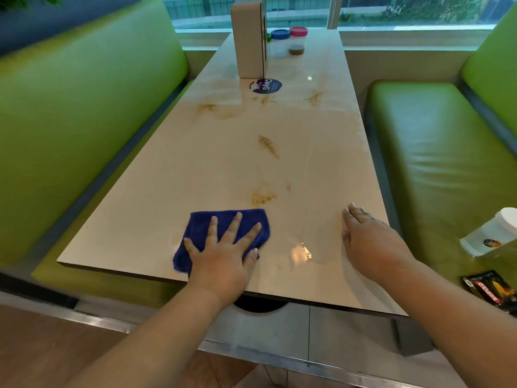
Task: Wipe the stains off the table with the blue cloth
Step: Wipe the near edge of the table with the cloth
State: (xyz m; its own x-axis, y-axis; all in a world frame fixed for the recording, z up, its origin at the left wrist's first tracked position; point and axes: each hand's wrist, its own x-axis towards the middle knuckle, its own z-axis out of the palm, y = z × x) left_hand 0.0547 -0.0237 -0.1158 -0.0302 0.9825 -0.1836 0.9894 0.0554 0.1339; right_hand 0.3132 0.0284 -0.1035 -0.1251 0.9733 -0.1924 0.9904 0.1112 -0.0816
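Forearms reach in over the near edge, and our left hand (223, 259) lies flat with fingers spread and straight, pressing the blue cloth (200, 224) onto the table (134, 219). Nothing is pinched; the palm simply pins it down.

Ahead of that hand and slightly to its right, just past the cloth's far corner, sits the nearest stain (263, 198), with a small fleck (288, 187) beside it. Further ahead on much the same line lies a longer streak (268, 147), its long axis running away from us and a little rightward. Well beyond it, fainter smears (207, 107) spread across the width, short of a round sticker (265, 85).

Our right hand (369, 239) rests open and flat, well to the right of the cloth. We judge the coming stroke is a forward push, angled slightly right.
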